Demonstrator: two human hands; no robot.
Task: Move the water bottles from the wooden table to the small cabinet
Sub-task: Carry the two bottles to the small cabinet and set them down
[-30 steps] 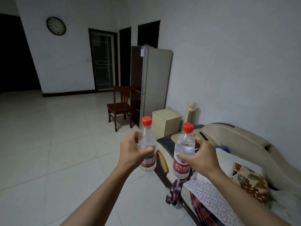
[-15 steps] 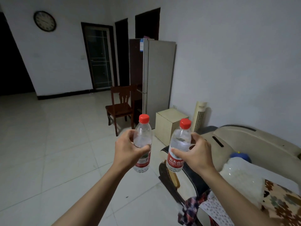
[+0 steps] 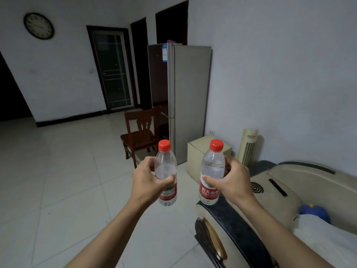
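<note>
Clear thin plastic, red-capped: you have one bottle [image 3: 166, 175] in your left hand [image 3: 149, 179] and the other bottle [image 3: 212, 173] in your right hand [image 3: 232, 179], each hand wrapped tight around the body at the upper edge of the red label, both upright in the air. They look full, so likely moderately heavy, and the walls will probably dent if you squeeze (a mid-body hold seems best). The small cabinet [image 3: 201, 151] stands ahead on the floor, between the fridge [image 3: 190, 97] and the tower fan [image 3: 248, 146]. The sofa arm [image 3: 228, 215] lies just under the right bottle; the wooden chair [image 3: 142, 132] sits left of your path.
</note>
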